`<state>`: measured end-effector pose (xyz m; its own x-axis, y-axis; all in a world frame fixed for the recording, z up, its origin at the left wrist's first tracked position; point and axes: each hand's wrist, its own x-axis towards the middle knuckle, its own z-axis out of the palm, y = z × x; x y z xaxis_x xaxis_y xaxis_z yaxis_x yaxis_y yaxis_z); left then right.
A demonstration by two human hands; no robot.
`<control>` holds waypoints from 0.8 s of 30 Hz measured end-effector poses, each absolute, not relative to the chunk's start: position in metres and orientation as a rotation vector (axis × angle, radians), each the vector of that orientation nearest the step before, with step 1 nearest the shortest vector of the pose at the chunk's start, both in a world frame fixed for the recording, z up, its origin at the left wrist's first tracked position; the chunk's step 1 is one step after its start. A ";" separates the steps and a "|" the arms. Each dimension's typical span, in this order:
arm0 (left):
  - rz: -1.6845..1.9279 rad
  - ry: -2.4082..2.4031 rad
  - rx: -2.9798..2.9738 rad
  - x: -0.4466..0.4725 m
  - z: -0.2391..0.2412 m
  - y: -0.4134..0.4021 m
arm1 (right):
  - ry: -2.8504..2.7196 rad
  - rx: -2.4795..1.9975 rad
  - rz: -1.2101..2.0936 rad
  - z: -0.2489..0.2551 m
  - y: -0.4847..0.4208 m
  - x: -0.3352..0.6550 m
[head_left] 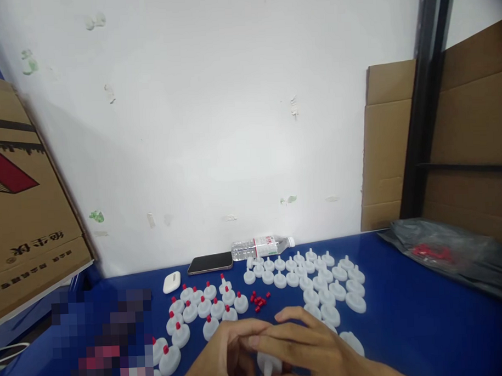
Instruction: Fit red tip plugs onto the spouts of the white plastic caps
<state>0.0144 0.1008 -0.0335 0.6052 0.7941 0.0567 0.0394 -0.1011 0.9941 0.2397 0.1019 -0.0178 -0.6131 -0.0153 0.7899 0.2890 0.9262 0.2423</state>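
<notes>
Both my hands meet at the bottom middle of the view, over a blue table (403, 314). My left hand (224, 353) and my right hand (306, 345) close together around a white nozzle cap (269, 365) with a red tip at its lower end. To the left lie several white caps with red tips (206, 307). To the right and behind lie several plain white caps (320, 276). A small heap of loose red tips (259, 301) sits between the two groups.
A water bottle (263, 246) lies against the white wall, beside a dark phone (210, 263) and a white earbud case (172, 282). A cardboard box (25, 207) stands at left, flat cardboard (387, 145) at right. A dark plastic bag (446, 252) holds red parts.
</notes>
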 end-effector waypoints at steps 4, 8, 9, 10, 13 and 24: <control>0.707 0.789 1.665 0.010 -0.027 0.092 | -2.201 -0.164 -0.421 -0.020 0.101 0.241; 0.694 0.844 1.708 0.012 -0.011 0.085 | -2.278 -0.185 -0.378 -0.022 0.100 0.241; 0.653 0.833 1.701 0.013 -0.007 0.085 | -2.283 -0.192 -0.389 -0.022 0.099 0.241; 0.612 0.817 1.690 0.014 -0.004 0.086 | -2.293 -0.204 -0.407 -0.022 0.099 0.241; 0.556 0.769 1.658 0.016 -0.002 0.091 | -2.293 -0.192 -0.492 -0.022 0.100 0.242; 0.598 0.718 1.702 0.018 -0.010 0.095 | -2.305 -0.151 -0.301 -0.013 0.097 0.243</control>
<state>0.0183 0.0946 -0.0101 0.6848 0.7283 0.0231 0.1545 -0.1762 0.9722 0.2427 0.0968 -0.0127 -0.6810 0.0144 0.7322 0.2019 0.9648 0.1688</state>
